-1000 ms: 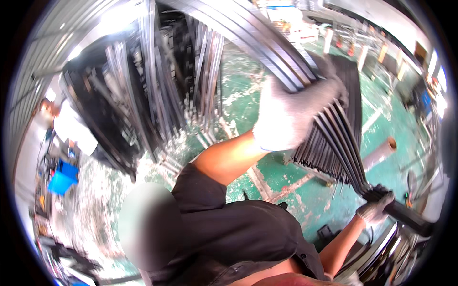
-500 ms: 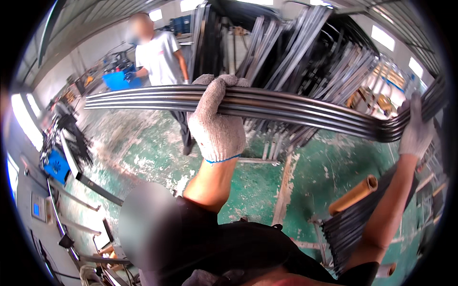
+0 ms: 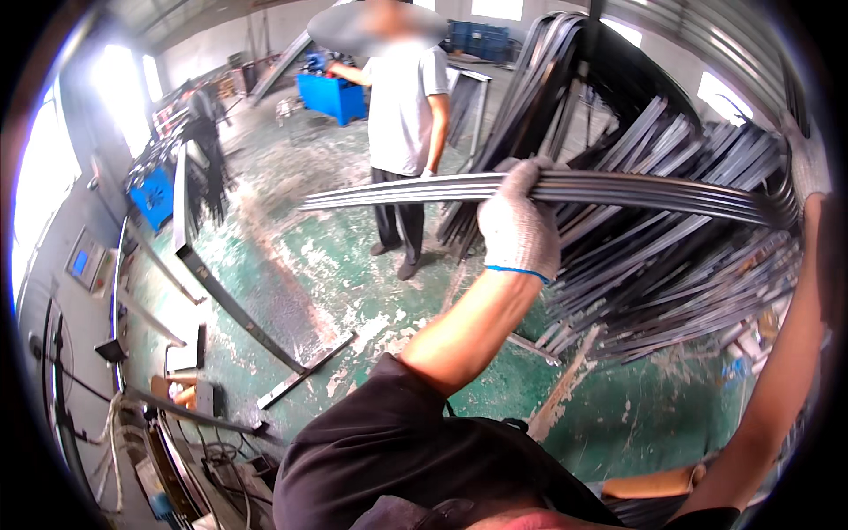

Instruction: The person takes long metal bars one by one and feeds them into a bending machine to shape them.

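a pale-shirted co-worker stands left of stacked dark metal strips. before both, the white-gloved left hand clasps bundled, bent black metal bars midway; the white-gloved right hand grips near their bend.

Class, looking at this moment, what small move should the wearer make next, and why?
Perhaps hold the dark bars steady and check clearance on the left. In this view, they cross in front of the co-worker, and the actual gap cannot be judged. The left hand grips them partway along; the right hand is near their bend.
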`<state>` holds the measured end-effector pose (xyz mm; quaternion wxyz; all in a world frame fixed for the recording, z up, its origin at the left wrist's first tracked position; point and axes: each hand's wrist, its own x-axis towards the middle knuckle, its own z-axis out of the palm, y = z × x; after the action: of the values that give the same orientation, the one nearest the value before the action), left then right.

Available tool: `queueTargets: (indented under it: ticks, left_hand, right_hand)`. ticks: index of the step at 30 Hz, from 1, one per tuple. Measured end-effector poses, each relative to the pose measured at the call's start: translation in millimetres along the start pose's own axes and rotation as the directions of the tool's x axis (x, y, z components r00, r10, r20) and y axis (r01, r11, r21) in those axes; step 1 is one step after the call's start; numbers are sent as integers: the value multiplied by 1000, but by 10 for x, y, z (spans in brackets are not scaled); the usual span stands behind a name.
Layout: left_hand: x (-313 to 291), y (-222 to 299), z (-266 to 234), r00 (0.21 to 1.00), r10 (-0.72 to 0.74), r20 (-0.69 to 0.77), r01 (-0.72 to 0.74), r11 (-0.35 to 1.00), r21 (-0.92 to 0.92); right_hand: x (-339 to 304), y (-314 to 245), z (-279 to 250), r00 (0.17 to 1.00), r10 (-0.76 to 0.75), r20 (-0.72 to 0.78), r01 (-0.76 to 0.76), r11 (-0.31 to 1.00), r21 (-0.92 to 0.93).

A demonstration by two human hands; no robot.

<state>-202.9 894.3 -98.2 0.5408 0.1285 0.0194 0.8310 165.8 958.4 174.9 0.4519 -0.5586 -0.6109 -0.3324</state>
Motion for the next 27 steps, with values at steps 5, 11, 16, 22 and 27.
queueTargets:
  ticks: [5, 11, 16, 22, 27]
  left_hand:
    - [381, -98, -506, 995, -15, -96, 15, 1000, 1]
    - [683, -774, -1097, 906, -422, -45, 420, 906, -50]
    - [423, -534, -1507, 818, -575, -36, 568, 794, 218]
    - [780, 554, -2103, 937, -272, -219, 349, 753, 558]
    - [921, 1187, -2517, 905, -329, -269, 424, 662, 618]
  right_hand:
    - [170, -635, 965, 991, -68, 112, 47, 983, 177]
    - [252, -1130, 1502, 945, -208, 254, 205, 978, 39]
    - [-53, -1875, 1822, 921, -198, 335, 271, 944, -187]
    - [93, -1592, 2116, 962, -175, 211, 213, 962, -170]
    - [75, -1411, 2366, 979, -118, 165, 152, 966, -209]
